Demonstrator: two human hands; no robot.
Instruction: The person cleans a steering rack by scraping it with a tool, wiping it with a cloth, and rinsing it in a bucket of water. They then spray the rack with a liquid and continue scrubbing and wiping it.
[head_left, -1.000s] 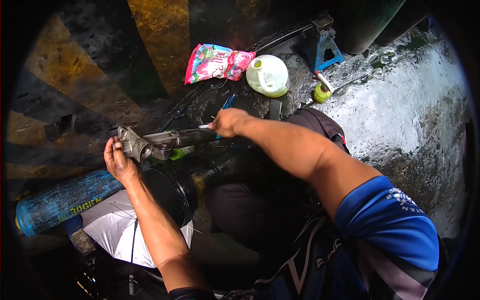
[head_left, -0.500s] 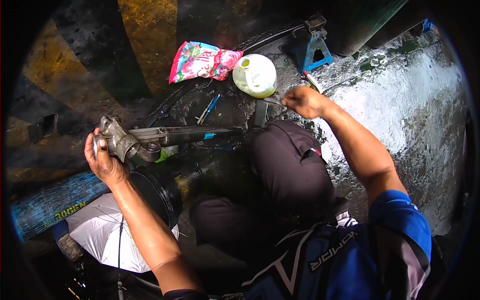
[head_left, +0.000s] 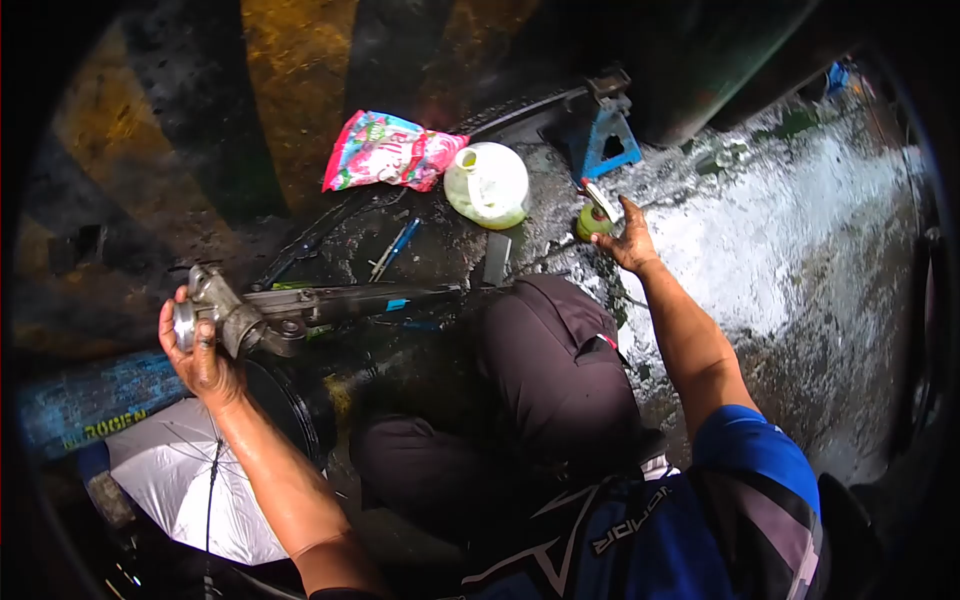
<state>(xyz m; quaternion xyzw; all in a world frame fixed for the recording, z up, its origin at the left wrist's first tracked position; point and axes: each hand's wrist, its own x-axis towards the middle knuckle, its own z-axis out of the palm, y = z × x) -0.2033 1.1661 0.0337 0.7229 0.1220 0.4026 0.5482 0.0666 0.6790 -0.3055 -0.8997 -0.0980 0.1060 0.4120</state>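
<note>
My left hand (head_left: 202, 350) grips the round end of a long metal part (head_left: 238, 318) at the left. The part's dark shaft reaches right toward my knee. On the right, my right hand (head_left: 630, 238) has its thumb and fingers apart beside a small green container (head_left: 592, 223); whether a fingertip touches it I cannot tell. A red and white tube-like item (head_left: 601, 200) lies across the container's top. Left of them stands a white jug (head_left: 488, 186) with yellowish liquid, next to a pink bag (head_left: 395, 153). A flat grey piece (head_left: 497, 258) lies below the jug.
A blue stand (head_left: 609, 142) is at the upper right, near a large dark cylinder (head_left: 690, 70). A blue pen-like tool (head_left: 396, 247) lies on the floor (head_left: 780, 240). At the lower left are a silver umbrella (head_left: 185, 480) and a blue cylinder (head_left: 100, 395).
My right hand, earlier closed on a thin flat item by the jug, has moved to the green container and opened. The view has shifted slightly. My left hand still holds the metal part.
</note>
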